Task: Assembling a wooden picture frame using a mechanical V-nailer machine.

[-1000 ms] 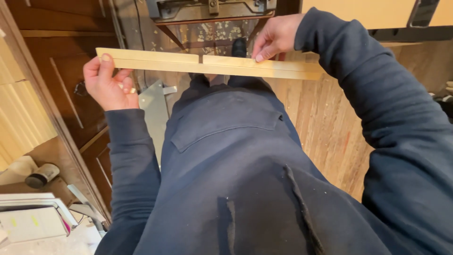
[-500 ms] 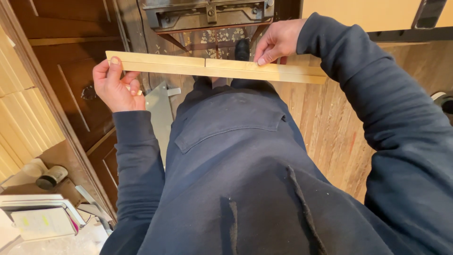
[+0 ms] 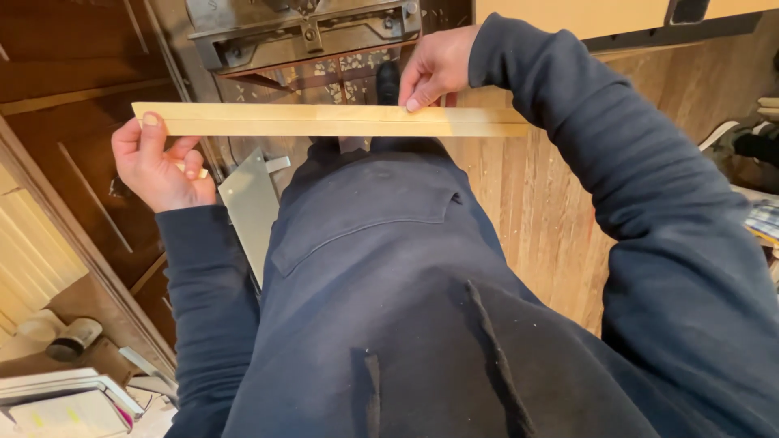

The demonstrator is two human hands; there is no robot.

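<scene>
I observe a long, thin wooden strip (image 3: 329,119) held level in front of my torso, above the plank floor (image 3: 535,211) and a metal machine (image 3: 304,32). My left hand (image 3: 158,162) pinches the strip's left end, thumb on top and fingers curled beneath. My right hand (image 3: 434,69) presses its fingertips on the strip right of the middle. The strip is pale, straight and clean-edged, and looks like two slats laid edge to edge. It is in hand and aligned; it rests on no surface yet.
</scene>
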